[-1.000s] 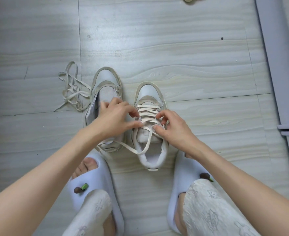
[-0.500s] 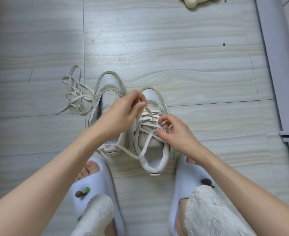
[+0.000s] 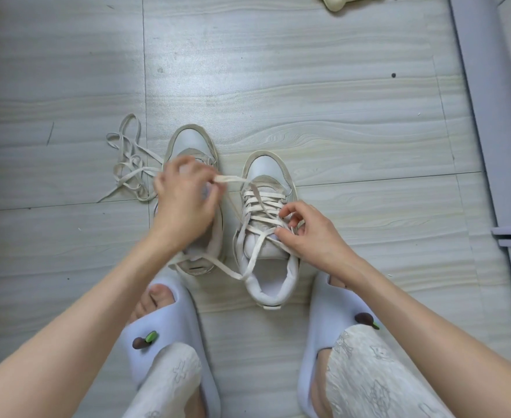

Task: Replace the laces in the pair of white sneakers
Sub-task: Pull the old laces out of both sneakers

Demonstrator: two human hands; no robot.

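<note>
- Head view, one frame; two white sneakers stood side by side on the pale wood-grain floor (image 3: pixel 338 122), toes pointing away from the person.
- Right sneaker (image 3: pixel 264 170), one; cream lace (image 3: pixel 263 203) threaded across its eyelets in several crossings; loose lengths of that lace trailed over the tongue and out past the heel collar onto the floor.
- Left sneaker (image 3: pixel 189 140), one; mostly hidden under the left hand; only its toe and part of its heel showed.
- Loose lace (image 3: pixel 127 167), one tangled pile; lay on the floor just beside the left sneaker's outer side; apart from both hands.
- Left hand (image 3: pixel 185 200), one; blurred; raised over the left sneaker; fingers curled, pinching a strand of the cream lace that ran taut to the top of the right sneaker's lacing.
- Right hand (image 3: pixel 308 233), one; at the right sneaker's outer side near the upper eyelets; thumb and fingers curled, pinching the lace there.
- Pale slippers, two; left slipper (image 3: pixel 158 324) and right slipper (image 3: pixel 332 312), one on each foot, each with a small brown-and-green charm; set nearer the person than the sneakers.
- Patterned trouser legs (image 3: pixel 362 372), two, at the bottom edge.
- Cream object (image 3: pixel 338 3), one; cut off by the top edge; kind cannot be told.
</note>
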